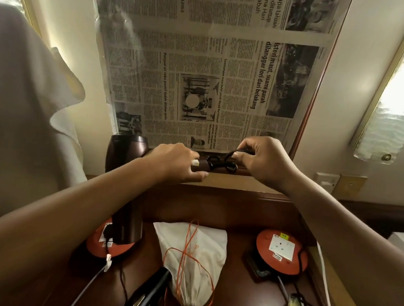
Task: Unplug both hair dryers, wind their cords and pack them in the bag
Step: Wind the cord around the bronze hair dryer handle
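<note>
Nearest the camera, a black hair dryer [151,288] lies on the dark wooden worktop [232,291] just left of a white drawstring bag [194,250] with orange cord draped over it. Two orange extension reels sit either side of the bag; the left reel [99,243] has a plug in it, and the right reel [281,251] shows a bare white socket. Higher up, both arms reach toward a newspaper-covered mirror [204,66]. The left hand [175,161] has its grip curled round the handle of a brown hair dryer [127,153], held up in the air. The right hand [262,158] pinches a loop of that dryer's black cord [222,163], coiled between the hands.
</note>
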`<state>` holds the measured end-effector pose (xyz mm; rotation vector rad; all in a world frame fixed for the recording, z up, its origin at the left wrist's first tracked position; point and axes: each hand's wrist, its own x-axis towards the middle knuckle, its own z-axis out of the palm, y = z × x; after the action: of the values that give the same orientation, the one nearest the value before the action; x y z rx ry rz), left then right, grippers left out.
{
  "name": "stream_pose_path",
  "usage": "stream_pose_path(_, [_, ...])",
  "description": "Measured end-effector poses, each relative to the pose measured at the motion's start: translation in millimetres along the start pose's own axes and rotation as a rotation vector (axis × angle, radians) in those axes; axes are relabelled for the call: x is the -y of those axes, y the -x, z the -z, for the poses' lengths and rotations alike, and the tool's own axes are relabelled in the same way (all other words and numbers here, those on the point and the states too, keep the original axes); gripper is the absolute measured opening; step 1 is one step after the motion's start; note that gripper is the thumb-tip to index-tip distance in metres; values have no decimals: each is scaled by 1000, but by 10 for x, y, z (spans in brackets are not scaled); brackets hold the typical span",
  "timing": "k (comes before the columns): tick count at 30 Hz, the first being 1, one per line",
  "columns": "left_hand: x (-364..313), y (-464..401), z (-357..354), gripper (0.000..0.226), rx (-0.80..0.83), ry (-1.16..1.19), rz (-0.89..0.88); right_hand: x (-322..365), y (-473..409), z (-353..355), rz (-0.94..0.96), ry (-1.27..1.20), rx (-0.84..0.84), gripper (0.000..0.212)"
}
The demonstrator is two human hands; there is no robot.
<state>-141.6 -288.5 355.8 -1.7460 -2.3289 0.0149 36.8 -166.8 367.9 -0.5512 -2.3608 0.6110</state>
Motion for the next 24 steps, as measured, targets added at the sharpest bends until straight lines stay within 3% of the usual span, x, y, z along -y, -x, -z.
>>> stream_pose_path(5, [67,-27,38,58,-36,84,54,49,190,-132,1,-58,8,11])
stream_pose_path(10, [164,-24,121,56,-58,93,47,-31,365,-319,-118,-395,94,22])
stream_pose_path(18, [170,37,186,68,-78,98,36,-162,518,-577,-292,-850,321,14])
stream_pose_path(24, [144,47,265,64,-102,266,-18,-245,539,-685,-392,-1127,428,38])
